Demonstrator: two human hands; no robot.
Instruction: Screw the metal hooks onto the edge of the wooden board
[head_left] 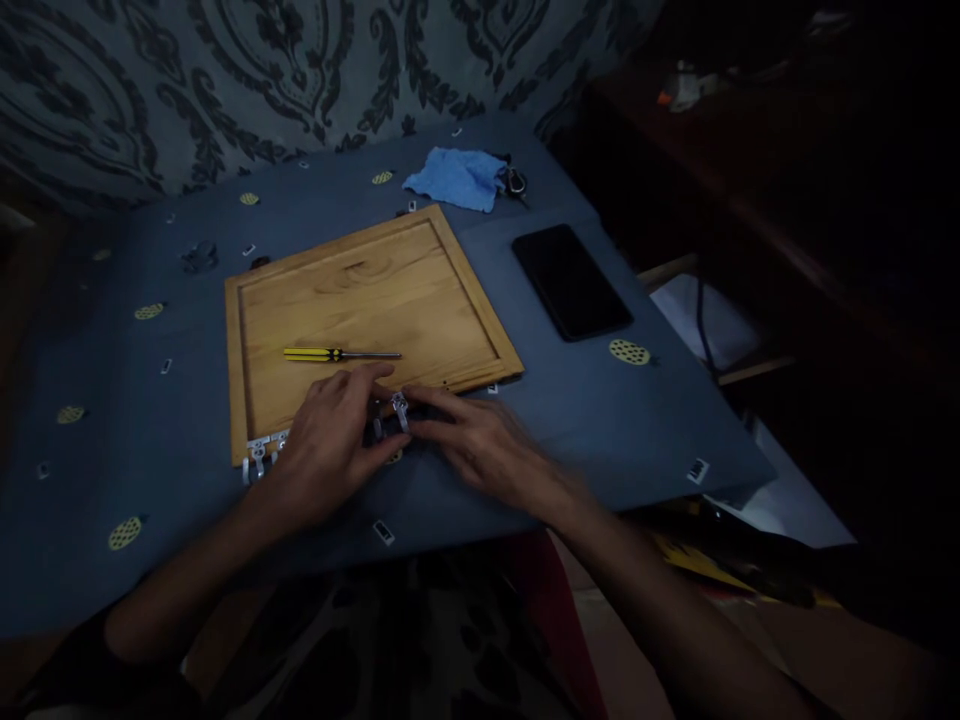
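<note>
A wooden cabinet door (352,295) with a raised border lies flat on the cloth-covered table. At its near edge, my left hand (326,440) and my right hand (484,445) meet around a small metal hinge (400,410). Both hands have thumb and fingers closed about it, the right from the right side, the left from the left. Another metal hinge (259,455) sits at the door's near left corner, partly behind my left hand. On the door, just beyond my left hand, rests a yellow and black screwdriver (315,354), its shaft pointing right.
A black phone (571,280) lies right of the door. Behind are a blue cloth (456,178) and a dark object with a ring (515,181). A small clear item (199,257) sits at the left. Patterned fabric (300,70) rises behind the table.
</note>
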